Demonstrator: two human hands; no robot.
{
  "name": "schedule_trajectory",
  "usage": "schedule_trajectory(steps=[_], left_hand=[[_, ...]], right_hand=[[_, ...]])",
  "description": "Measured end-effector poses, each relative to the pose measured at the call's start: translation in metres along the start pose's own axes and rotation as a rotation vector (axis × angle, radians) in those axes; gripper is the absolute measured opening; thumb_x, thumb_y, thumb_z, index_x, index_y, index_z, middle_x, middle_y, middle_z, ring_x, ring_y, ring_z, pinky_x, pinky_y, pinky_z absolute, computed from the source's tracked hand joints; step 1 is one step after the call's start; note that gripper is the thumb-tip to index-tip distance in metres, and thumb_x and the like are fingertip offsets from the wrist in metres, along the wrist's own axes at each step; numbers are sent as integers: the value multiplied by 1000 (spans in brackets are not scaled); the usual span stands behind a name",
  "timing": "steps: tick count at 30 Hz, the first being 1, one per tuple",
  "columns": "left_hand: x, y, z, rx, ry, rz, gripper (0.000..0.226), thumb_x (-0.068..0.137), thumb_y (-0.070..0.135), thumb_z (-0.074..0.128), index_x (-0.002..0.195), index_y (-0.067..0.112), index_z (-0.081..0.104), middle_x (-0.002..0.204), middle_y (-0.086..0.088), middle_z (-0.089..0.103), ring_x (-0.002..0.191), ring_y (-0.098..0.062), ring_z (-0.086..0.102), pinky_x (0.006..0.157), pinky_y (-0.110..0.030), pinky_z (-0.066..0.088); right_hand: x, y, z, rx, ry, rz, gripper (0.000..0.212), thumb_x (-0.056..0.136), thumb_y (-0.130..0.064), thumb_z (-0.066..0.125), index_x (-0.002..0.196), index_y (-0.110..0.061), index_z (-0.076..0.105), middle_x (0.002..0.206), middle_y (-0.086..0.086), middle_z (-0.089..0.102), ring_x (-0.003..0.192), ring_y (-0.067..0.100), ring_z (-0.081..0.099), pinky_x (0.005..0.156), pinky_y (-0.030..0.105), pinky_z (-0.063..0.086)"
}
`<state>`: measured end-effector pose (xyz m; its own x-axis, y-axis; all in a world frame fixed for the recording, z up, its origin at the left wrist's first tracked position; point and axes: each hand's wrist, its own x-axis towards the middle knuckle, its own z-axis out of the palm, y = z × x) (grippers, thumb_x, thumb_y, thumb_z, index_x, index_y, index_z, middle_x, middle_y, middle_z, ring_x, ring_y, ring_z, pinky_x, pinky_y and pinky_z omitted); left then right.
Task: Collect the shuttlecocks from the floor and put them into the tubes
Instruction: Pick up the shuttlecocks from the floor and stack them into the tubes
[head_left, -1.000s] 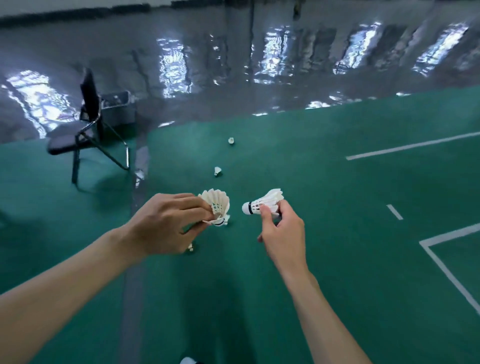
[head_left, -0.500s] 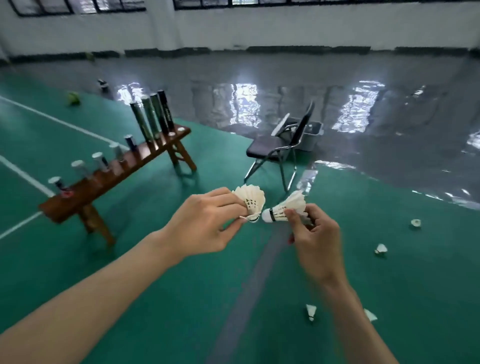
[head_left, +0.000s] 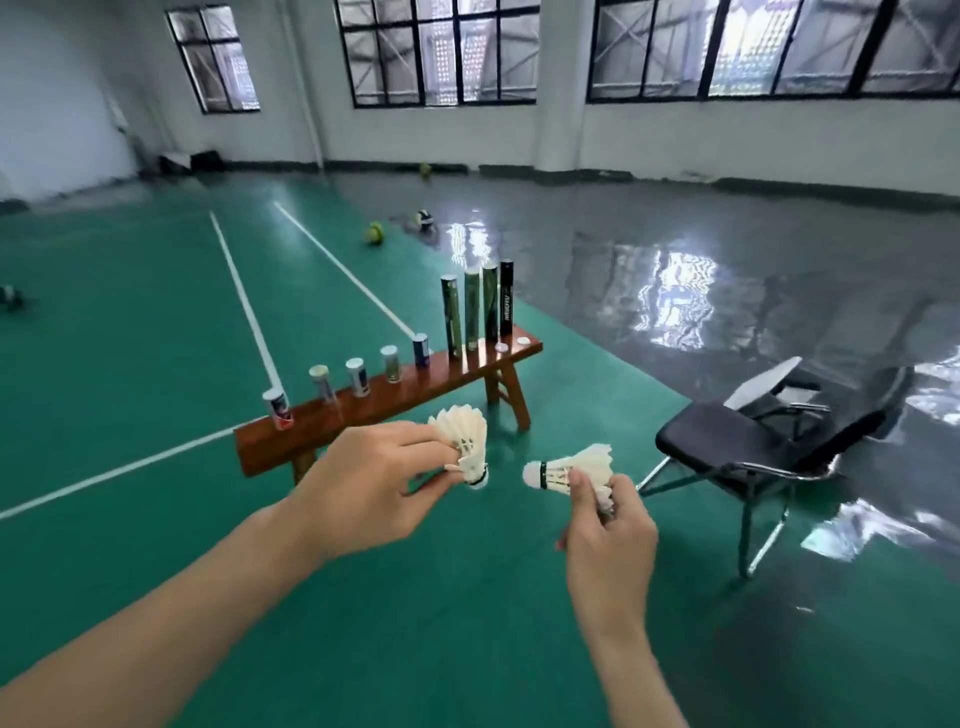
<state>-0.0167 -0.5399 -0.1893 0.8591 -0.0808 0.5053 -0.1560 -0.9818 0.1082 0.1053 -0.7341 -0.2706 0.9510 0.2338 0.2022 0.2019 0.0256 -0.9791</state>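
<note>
White feathers filled both hands. The left hand (head_left: 374, 480) pinched a white feathered shuttlecock (head_left: 464, 444) between thumb and fingertips, its skirt fanned upward and its cork base with a dark band pointing down and to the right. The right hand (head_left: 608, 540) kept its grip closed on a second white feathered shuttlecock (head_left: 569, 467), which lay almost level with its rounded cork tip pointing left toward the first one; the two shuttlecocks were near each other but apart.

Beyond the hands stood a long brown wooden table (head_left: 395, 400) on the green court floor (head_left: 156, 322). Four tall dark cylindrical tubes (head_left: 478, 309) stood upright, close together, near its far end, with two small white round caps (head_left: 511, 344) lying on the table just beside them. Five short cans with pale tops (head_left: 358, 376) stood spaced in a row along the rest of the table toward its near end.

To the right, a black folding chair with a metal frame (head_left: 753, 452) sat where the green floor met glossy grey floor (head_left: 727, 270). White court lines (head_left: 244, 301) ran past the table. Farther back, a yellow-green ball (head_left: 375, 233) and a darker ball (head_left: 423, 220) rested on the floor, beneath dark-framed windows (head_left: 436, 52) in a white wall.
</note>
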Motion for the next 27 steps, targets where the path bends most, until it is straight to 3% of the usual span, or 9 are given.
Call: schedule_trajectory(steps=[3,7,11,14,17,19,22,27], left_hand=[[45,-38,8,83,34,-75,11,93,32,66,92,24,73,96,18,71,75,-6,68,59,-30,58],[93,-98,18,81,78,-207,10,94,33,68,96,25,74,101,19,71,82,-5,69,65,-30,59],[137,-167,39,125,100,-264,23,95,41,58,92,25,74,93,19,69,68,1,53,57,-22,50],[177,-229,63,169,130,-281,20,94,39,61,90,24,74,91,16,70,64,-4,53,54,-29,53],[230,-304,96,127,91,-336,16,93,39,63,93,26,74,94,16,70,69,-13,61,60,-34,54],[266,-345,119,91,18,-359,15,96,37,63,98,28,74,102,18,72,81,-14,66,70,-35,56],[338,-416,164,33,-9,-396,15,99,35,62,100,27,75,105,18,72,90,-15,67,77,-35,54],[441,-505,253,24,-62,-435,30,100,46,53,92,23,71,90,10,69,84,-17,62,71,-40,52]], right_hand=[[73,6,31,72,-32,22,33,103,-27,63,70,-34,57,53,1,53,42,11,48,39,18,36],[160,16,82,89,-134,38,30,103,-29,62,73,-30,58,59,0,59,49,13,50,43,17,40],[241,40,137,75,-172,31,23,103,-31,62,80,-33,63,72,-3,69,58,13,61,50,28,47],[309,64,180,55,-142,4,22,102,-28,63,81,-29,64,73,-12,66,57,4,55,51,14,40],[382,89,217,37,-105,-15,17,100,-17,65,86,-25,69,106,-10,65,83,-7,63,67,2,41],[421,99,229,-31,-104,-23,13,99,-18,66,87,-22,71,115,-14,58,91,-4,62,73,6,43],[501,123,245,-108,-74,-7,16,96,-20,67,80,-20,67,112,-18,54,87,5,61,70,9,43],[629,167,260,-160,-27,16,26,96,-22,70,71,-23,64,98,-20,55,82,8,60,70,14,42]])
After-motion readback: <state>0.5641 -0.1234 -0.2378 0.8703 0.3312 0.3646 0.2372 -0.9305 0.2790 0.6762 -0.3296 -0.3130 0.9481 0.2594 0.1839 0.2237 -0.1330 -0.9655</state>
